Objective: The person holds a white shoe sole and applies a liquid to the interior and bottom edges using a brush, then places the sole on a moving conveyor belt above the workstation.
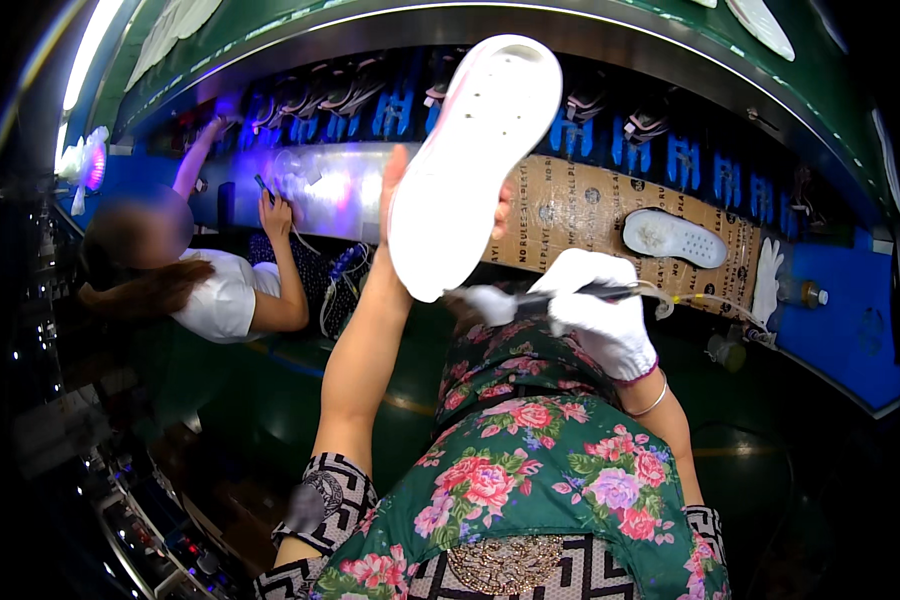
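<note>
Faces a long tabletop (340, 210), shiny along its left stretch and covered by printed cardboard (560, 235) along its right, with a row of blue stands (685, 160) behind the far edge. Wears a green floral apron (490, 490), seen below the near edge. Has a co-worker (225, 300) at the near edge, toward the left end, with one arm stretched toward the far edge. Grips a white shoe sole (480, 170) with the bare left hand (394, 190), clamped on it from beneath with digits at both sides; holds it up over the tabletop's middle, tilted, with its holed end toward the far edge and its other end past the near edge. Holds a black-handled tool (610, 291) in the white-gloved right hand (595, 310), closed around the handle, with a pale, blurred head just beside the sole's near end; cannot tell touching or apart. Has a second white sole (675, 238) lying on the cardboard, toward the tabletop's right end, perforated at the right and smudged at the left. Has also a loose white glove (767, 282) just beside the cardboard's right edge, and beyond it a small bottle (813, 293) with a pale cap.
</note>
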A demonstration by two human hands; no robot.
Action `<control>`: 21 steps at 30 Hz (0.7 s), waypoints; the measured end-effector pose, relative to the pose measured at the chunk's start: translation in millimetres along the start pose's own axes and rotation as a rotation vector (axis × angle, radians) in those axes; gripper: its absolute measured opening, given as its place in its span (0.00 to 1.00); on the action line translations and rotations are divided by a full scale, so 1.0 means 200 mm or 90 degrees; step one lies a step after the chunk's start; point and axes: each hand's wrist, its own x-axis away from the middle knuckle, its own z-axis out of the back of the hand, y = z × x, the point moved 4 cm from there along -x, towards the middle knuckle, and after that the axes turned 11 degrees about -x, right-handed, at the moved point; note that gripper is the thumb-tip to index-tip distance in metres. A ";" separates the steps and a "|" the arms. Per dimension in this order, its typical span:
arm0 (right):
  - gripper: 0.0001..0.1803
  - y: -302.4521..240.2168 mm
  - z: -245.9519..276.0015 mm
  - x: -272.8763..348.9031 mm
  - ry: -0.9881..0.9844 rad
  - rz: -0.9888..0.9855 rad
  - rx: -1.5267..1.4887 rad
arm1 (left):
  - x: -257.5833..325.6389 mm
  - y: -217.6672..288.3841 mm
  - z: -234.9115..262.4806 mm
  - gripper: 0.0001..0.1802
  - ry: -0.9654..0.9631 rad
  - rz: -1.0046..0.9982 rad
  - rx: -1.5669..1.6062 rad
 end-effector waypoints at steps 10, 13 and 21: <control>0.08 -0.01 0.30 0.11 0.330 0.170 -0.131 | -0.28 0.61 -0.34 0.59 -0.300 -0.162 -0.200; 0.10 0.04 0.30 0.08 0.350 0.142 -0.073 | -0.64 0.80 -0.26 0.57 -0.191 -0.217 -0.033; 0.11 0.10 0.45 0.10 0.400 0.174 -0.051 | -0.78 0.71 -0.17 0.43 0.129 -0.228 -0.040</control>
